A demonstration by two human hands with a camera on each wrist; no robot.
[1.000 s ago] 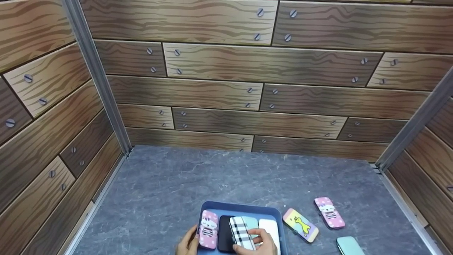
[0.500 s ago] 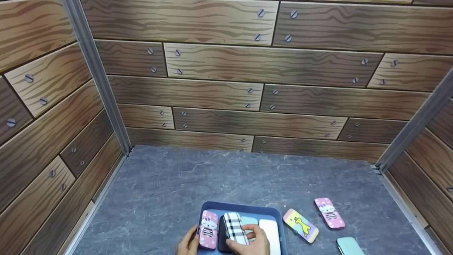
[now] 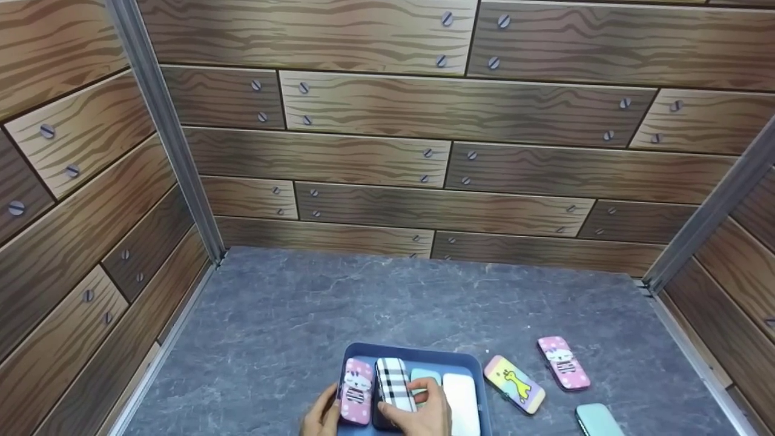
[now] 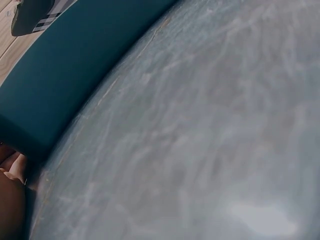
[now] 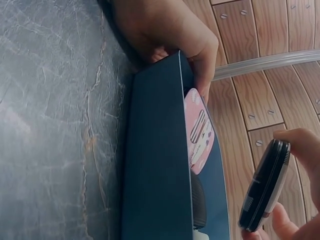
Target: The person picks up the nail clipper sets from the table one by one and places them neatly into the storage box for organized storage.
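My right hand (image 3: 428, 413) pinches a small hard case with black-and-white plaid (image 3: 393, 381) between thumb and fingers. It is above a black case (image 3: 384, 420), inside a blue tray (image 3: 418, 349). The right wrist view shows the plaid case's dark, seamed edge (image 5: 264, 185), raised clear of the tray. At the tray's left side, my left hand (image 3: 321, 415) grips the wall, its thumb beside a pink cat case (image 3: 356, 390). A mint case (image 3: 425, 376), partly covered by my right hand, and a white case (image 3: 464, 402) lie further right in the tray.
On the grey marbled table (image 3: 375, 297), right of the tray, lie a yellow giraffe case (image 3: 514, 385), another pink cat case (image 3: 563, 363) and another mint case (image 3: 598, 419), cut by the frame's lower edge. Wood-patterned walls (image 3: 363, 157) enclose the back and sides.
My right hand has moved left with the plaid case, from partly over the mint case to over the black one, and the case has turned more upright. My left hand stays put.
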